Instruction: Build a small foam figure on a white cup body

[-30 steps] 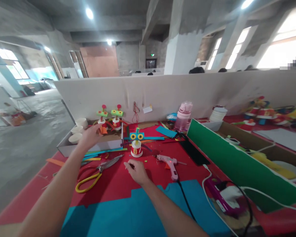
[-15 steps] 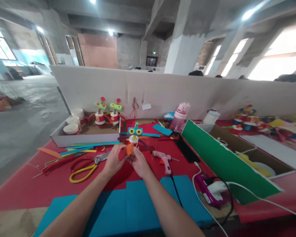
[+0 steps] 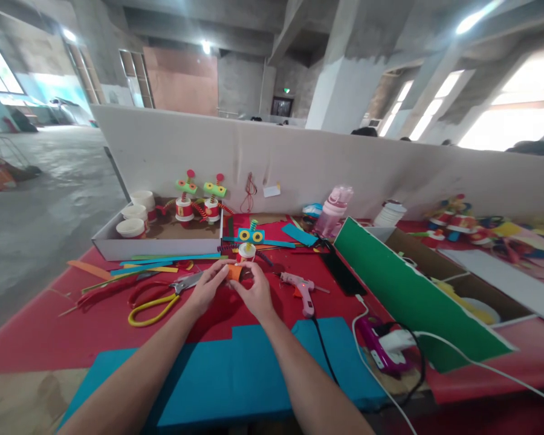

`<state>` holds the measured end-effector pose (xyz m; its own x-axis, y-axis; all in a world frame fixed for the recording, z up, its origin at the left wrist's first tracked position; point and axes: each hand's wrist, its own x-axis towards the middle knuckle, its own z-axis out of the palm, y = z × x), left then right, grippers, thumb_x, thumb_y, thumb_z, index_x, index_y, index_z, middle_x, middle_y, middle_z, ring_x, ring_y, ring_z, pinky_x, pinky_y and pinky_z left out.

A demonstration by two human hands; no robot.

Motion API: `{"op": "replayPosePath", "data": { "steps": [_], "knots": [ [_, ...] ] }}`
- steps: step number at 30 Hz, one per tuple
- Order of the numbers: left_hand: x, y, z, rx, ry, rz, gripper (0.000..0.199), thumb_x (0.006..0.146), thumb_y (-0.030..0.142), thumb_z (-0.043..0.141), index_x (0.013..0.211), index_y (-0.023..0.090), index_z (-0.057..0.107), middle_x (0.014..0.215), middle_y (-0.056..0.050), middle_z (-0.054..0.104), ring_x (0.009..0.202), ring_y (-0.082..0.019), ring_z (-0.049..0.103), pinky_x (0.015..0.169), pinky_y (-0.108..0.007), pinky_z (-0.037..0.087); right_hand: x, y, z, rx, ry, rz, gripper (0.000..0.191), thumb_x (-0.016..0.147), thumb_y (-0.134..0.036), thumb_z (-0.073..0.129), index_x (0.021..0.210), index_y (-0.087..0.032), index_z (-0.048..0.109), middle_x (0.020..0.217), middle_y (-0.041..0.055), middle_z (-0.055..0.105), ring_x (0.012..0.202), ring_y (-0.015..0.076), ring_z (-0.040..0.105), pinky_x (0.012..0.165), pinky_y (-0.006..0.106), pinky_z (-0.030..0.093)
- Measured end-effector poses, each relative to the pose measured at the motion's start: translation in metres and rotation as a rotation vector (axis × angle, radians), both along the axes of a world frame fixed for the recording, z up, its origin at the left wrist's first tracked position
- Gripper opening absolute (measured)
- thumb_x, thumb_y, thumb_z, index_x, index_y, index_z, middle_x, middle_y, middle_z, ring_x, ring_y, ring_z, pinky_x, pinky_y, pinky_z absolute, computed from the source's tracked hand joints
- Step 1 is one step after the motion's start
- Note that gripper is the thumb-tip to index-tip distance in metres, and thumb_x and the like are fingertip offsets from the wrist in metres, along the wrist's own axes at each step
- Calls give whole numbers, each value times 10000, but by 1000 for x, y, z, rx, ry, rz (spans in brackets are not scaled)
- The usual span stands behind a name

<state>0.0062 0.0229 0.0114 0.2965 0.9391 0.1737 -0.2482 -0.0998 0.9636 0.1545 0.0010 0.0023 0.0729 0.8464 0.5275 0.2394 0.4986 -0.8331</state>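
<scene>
A small curled piece of orange paper (image 3: 234,273) is held between my two hands. My left hand (image 3: 210,286) pinches its left side, and my right hand (image 3: 256,291) grips the right side with thumb and fingers. Just behind them stands a paper-cup figure (image 3: 246,251) with a blue head (image 3: 251,235), round yellow eyes and a green coil on top. Scissors (image 3: 163,296) with yellow and red handles lie left of my left hand, their blades near it. To the right of my right hand rests a pink glue gun (image 3: 301,291).
A white box (image 3: 158,248) at back left holds paper cups and two green-headed cup figures (image 3: 211,208). Paper strips (image 3: 163,266) lie before it. Blue sheets (image 3: 226,380) cover the front edge. Right are a phone (image 3: 343,275), a purple power strip (image 3: 383,347), cables and a green-sided box (image 3: 412,296).
The orange paper has turned and now looks curled between my fingers. My right hand has risen slightly, with its thumb and fingers now at the paper's right side.
</scene>
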Motion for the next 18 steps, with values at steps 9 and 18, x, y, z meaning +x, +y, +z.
{"op": "replayPosePath", "data": {
  "steps": [9,18],
  "knots": [
    [3,1,-6,-8,-83,53,297,793,357,711,1035,192,658,897,-26,650,743,-121,583,674,-218,472,4,-5,6,234,-149,-80,263,831,-223,676,1090,-260,643,1130,84,579,1117,231,557,977,396,477],
    [3,3,-11,66,63,20,351,816,422,671,1054,169,622,882,-35,671,660,-126,603,641,-256,488,5,-1,3,245,-135,-162,87,880,-263,631,811,-224,664,877,50,625,895,192,609,840,335,508]
  ]
}}
